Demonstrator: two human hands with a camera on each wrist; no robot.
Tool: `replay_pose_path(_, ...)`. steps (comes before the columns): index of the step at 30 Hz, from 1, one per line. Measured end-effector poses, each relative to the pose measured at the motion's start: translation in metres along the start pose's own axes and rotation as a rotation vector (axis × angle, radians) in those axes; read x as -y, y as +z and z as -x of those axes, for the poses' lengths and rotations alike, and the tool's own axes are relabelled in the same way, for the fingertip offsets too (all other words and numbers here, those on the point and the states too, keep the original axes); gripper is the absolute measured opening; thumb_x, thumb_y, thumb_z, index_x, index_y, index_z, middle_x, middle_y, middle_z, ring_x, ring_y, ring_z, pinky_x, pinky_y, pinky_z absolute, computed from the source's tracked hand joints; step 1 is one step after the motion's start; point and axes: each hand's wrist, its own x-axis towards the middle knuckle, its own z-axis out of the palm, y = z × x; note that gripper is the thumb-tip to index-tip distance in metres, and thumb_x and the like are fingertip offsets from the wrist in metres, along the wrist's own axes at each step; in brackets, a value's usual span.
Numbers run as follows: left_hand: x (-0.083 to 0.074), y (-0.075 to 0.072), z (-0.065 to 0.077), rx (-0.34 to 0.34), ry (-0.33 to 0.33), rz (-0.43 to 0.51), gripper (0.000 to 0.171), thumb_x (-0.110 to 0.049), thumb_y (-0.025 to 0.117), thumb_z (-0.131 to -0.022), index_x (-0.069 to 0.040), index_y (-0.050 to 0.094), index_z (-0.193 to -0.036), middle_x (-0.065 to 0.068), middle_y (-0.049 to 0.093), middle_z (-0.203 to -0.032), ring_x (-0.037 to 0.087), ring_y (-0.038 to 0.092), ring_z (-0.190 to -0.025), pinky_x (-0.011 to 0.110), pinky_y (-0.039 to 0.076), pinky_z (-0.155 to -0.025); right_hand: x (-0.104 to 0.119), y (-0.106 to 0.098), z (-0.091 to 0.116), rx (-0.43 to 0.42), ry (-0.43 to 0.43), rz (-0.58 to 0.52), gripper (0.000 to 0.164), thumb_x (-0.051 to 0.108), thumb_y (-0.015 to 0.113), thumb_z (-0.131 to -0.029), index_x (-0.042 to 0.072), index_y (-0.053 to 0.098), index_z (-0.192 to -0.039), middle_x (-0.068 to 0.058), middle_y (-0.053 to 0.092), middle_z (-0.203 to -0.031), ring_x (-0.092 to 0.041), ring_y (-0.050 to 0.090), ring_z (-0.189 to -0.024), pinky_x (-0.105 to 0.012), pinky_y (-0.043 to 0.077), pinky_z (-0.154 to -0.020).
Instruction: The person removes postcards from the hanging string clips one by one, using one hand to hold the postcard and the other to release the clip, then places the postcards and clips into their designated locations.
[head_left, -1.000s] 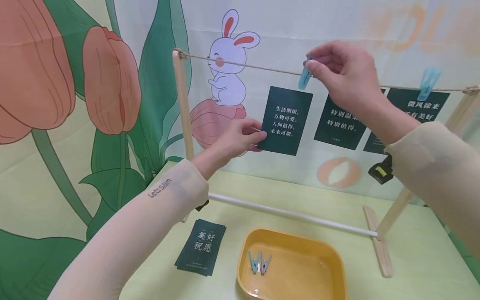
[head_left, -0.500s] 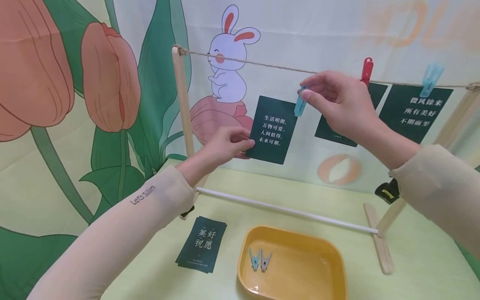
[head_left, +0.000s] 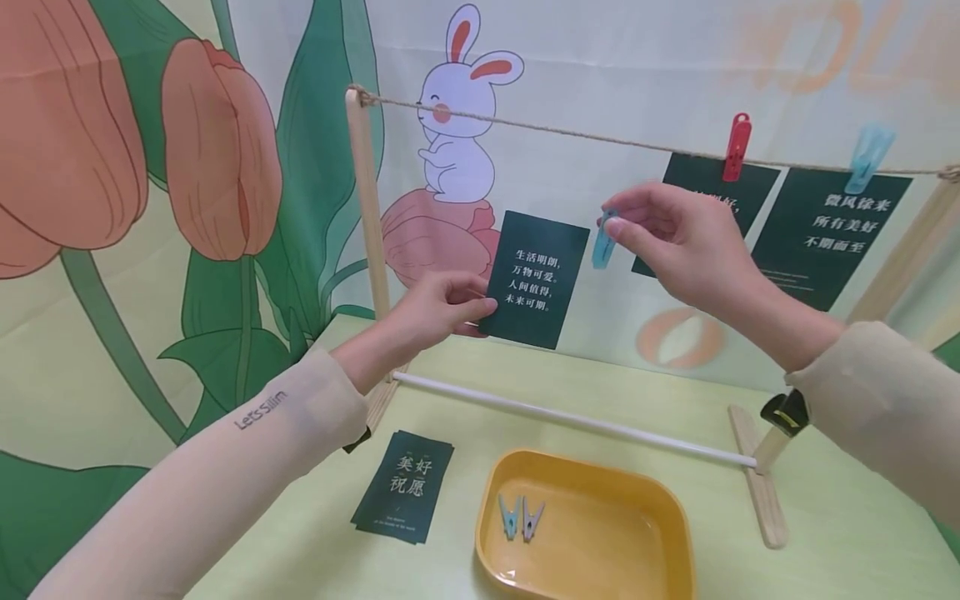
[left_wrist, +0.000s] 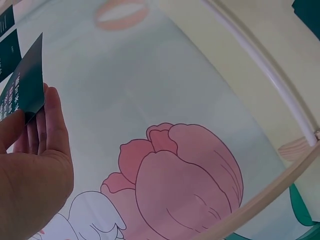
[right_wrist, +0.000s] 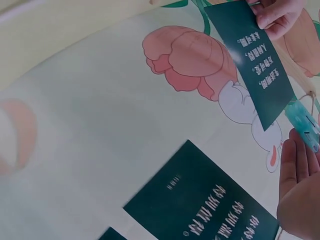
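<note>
My left hand point(head_left: 442, 307) pinches a dark green card point(head_left: 536, 279) with white writing by its lower left edge, thumb in front and fingers behind. Just right of that card, my right hand point(head_left: 678, 233) holds a light blue clothespin point(head_left: 603, 242) between thumb and fingers, tip down. The right wrist view has the blue clothespin point(right_wrist: 304, 122) near the card's point(right_wrist: 252, 62) corner; whether they touch there cannot be told. Both card and clothespin are below the twine point(head_left: 558, 131). On the twine, a red clothespin point(head_left: 738, 147) and a light blue clothespin point(head_left: 872, 158) hold two more green cards point(head_left: 825, 237).
The twine runs between wooden posts point(head_left: 367, 200), joined low down by a white rod point(head_left: 570, 417). A yellow tray point(head_left: 592, 542) with two small clothespins point(head_left: 521, 518) sits in front. Left of it lies a stack of green cards point(head_left: 402, 487). A printed cloth point(head_left: 585, 50) hangs behind.
Both hands have come down from the twine, the left with its card also moving left. The blue clothespin went from the twine's height to beside the card. The red clothespin has come into sight.
</note>
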Motion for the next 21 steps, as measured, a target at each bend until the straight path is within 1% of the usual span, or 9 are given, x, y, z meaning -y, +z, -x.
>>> replay_pose_path(5, 0.007, -0.003, 0.007, 0.004, -0.010, -0.003, 0.017, -0.009, 0.062, -0.091, -0.014, 0.064, -0.108, 0.007, 0.064, -0.100, 0.024, 0.062, -0.090, 0.039, 0.051, -0.077, -0.009, 0.006, 0.008, 0.030, 0.004, -0.020, 0.022, 0.029, 0.064, -0.091, 0.024, 0.060, -0.111, 0.011, 0.062, -0.098, -0.006, 0.060, -0.090, -0.026, 0.048, -0.078)
replay_pose_path(11, 0.016, -0.009, 0.019, 0.023, -0.036, 0.005, 0.017, -0.010, 0.060, -0.092, -0.012, 0.063, -0.109, 0.009, 0.064, -0.101, 0.026, 0.062, -0.092, 0.041, 0.051, -0.079, -0.017, 0.015, 0.017, 0.054, 0.018, -0.004, 0.022, 0.030, 0.064, -0.091, 0.024, 0.060, -0.112, 0.012, 0.061, -0.098, -0.004, 0.059, -0.089, -0.026, 0.048, -0.079)
replay_pose_path(16, 0.021, -0.011, 0.030, 0.026, -0.091, 0.001, 0.018, -0.012, 0.061, -0.092, -0.014, 0.062, -0.110, 0.008, 0.063, -0.102, 0.025, 0.061, -0.093, 0.039, 0.050, -0.080, -0.026, 0.022, 0.023, 0.070, 0.016, -0.002, 0.021, 0.029, 0.064, -0.091, 0.024, 0.060, -0.111, 0.013, 0.061, -0.096, -0.004, 0.059, -0.085, -0.027, 0.048, -0.077)
replay_pose_path(21, 0.030, -0.014, 0.038, 0.019, -0.134, -0.014, 0.017, -0.014, 0.062, -0.092, -0.013, 0.062, -0.109, 0.009, 0.063, -0.100, 0.026, 0.061, -0.092, 0.039, 0.050, -0.080, -0.035, 0.030, 0.032, 0.098, 0.035, 0.002, 0.021, 0.029, 0.064, -0.091, 0.024, 0.060, -0.111, 0.013, 0.061, -0.095, -0.005, 0.059, -0.084, -0.029, 0.049, -0.074)
